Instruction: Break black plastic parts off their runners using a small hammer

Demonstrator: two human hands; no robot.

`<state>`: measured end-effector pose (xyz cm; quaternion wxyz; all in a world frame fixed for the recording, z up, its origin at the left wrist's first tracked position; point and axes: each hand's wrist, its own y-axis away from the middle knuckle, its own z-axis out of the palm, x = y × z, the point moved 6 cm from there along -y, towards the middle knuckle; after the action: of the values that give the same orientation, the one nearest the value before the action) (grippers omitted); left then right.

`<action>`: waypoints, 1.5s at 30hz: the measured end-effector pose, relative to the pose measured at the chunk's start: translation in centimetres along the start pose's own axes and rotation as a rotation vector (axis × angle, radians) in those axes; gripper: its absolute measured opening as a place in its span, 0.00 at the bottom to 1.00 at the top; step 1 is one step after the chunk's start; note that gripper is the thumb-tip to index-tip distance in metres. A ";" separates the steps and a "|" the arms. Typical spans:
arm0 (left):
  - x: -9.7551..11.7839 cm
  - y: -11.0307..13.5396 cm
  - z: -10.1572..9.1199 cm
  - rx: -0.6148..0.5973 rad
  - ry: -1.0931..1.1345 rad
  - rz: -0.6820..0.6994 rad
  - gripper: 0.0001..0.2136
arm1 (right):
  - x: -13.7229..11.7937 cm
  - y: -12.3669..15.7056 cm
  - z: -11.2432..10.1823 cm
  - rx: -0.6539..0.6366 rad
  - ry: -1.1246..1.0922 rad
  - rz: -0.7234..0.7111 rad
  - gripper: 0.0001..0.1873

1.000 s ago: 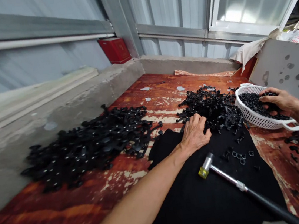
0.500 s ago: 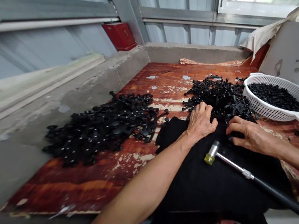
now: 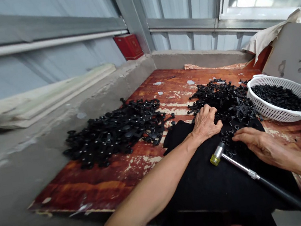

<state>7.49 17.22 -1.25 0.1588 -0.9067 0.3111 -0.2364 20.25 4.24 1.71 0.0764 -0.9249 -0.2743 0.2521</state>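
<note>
My left hand (image 3: pixel 206 123) rests on a black mat (image 3: pixel 206 184), its fingers curled into the near edge of a heap of black plastic parts (image 3: pixel 223 98); what the fingers grip is hidden. My right hand (image 3: pixel 259 144) lies palm down on the mat just right of it, fingers stretched out over several small black rings (image 3: pixel 230 145). A small hammer (image 3: pixel 242 167) with a yellow-tipped metal head and black handle lies on the mat between my forearms, untouched.
A larger heap of black parts (image 3: pixel 116 131) lies at the left on the worn red board (image 3: pixel 115 178). A white plastic colander (image 3: pixel 286 113) of small black pieces stands at the right. A concrete ledge, a red box (image 3: pixel 128 46) and a window bound the back.
My right hand came out of the colander to the mat beside my left hand and opened out flat over small rings. The left hand stayed put; the view shifted left.
</note>
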 end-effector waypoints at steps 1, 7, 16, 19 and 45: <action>-0.2 -0.1 0.0 0.014 0.027 -0.002 0.14 | -0.2 0.1 0.3 0.010 -0.009 -0.020 0.24; -0.9 -0.3 -2.2 0.157 0.136 0.008 0.10 | 0.2 0.9 -0.3 0.230 -0.025 -0.017 0.25; 3.8 7.3 -5.0 -0.420 0.115 0.103 0.14 | 1.9 4.7 -1.3 0.327 0.049 0.166 0.19; 4.6 9.1 -4.7 -0.436 0.034 0.166 0.15 | 1.6 4.8 0.1 0.256 0.064 0.190 0.20; 7.1 12.7 -8.3 -0.180 0.368 -0.061 0.11 | -8.1 7.5 5.4 0.136 0.501 -0.011 0.24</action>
<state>1.82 1.88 2.54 0.0102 -0.8677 0.3272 -0.3742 15.16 -6.44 -1.57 0.2054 -0.9497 -0.2342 0.0327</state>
